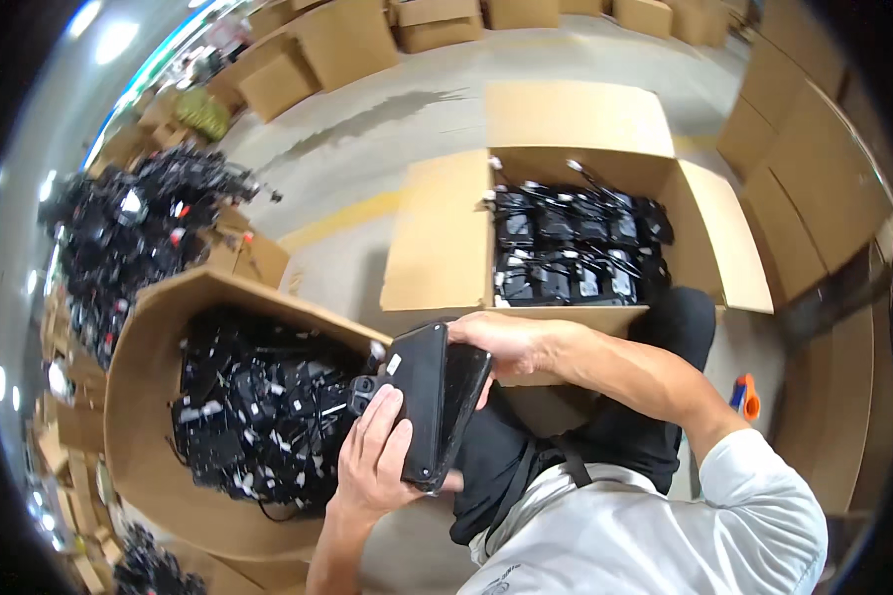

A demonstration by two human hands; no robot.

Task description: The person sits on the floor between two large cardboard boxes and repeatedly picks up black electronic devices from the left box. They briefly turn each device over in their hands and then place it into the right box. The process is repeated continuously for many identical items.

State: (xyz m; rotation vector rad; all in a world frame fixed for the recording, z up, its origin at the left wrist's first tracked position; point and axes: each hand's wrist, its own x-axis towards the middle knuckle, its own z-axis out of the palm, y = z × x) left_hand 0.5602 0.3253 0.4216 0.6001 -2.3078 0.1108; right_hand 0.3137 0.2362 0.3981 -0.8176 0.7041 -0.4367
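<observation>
Two flat black rectangular devices are held together over my lap. The nearer black device (419, 397) has a small white label and screws at its corners. Behind it, the second black device (469, 382) shows a glossy face and fans slightly to the right. My left hand (372, 456) closes around the lower left side, fingers next to a dark coiled cable and plug (363, 392). At the upper end, my right hand (506, 342) grips the devices from the right; some of its fingers are hidden behind them.
To my left, a large open carton (134, 426) holds a jumble of black devices and cables. Ahead, an open carton (437, 233) contains black devices in neat rows. An orange and blue tool (746, 397) lies at right. Stacked cartons (784, 188) and a black heap (134, 233) surround me.
</observation>
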